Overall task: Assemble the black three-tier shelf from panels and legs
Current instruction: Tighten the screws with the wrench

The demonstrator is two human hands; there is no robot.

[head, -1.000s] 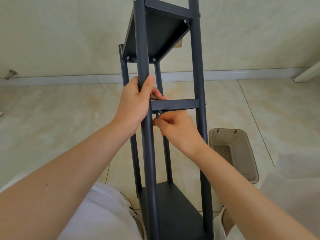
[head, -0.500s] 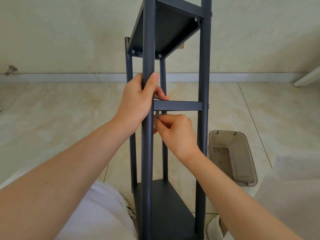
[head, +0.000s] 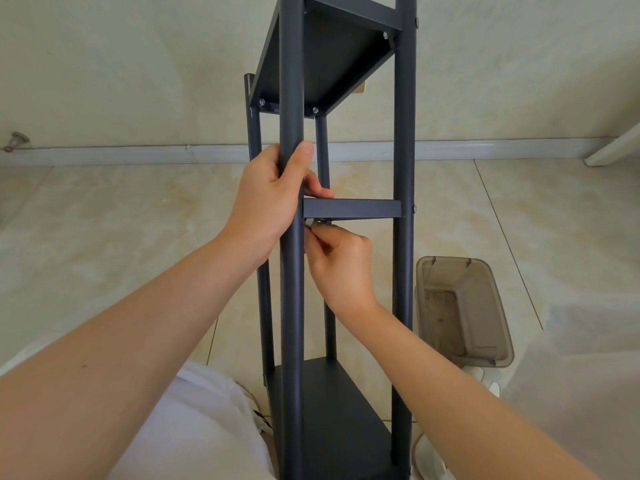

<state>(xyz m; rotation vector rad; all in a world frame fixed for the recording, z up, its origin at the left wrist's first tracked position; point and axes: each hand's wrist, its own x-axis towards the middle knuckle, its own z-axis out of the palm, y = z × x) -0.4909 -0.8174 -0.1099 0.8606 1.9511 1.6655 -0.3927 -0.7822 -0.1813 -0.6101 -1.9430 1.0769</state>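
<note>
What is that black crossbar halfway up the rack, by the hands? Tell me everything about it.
It is the middle shelf panel, seen edge-on: a thin, level, matte black strip, metal by its look. It spans the near-left leg and near-right leg, where a screw head shows. The left hand grips the near-left leg just above it; the right hand pinches a small silvery part under its left corner.
</note>
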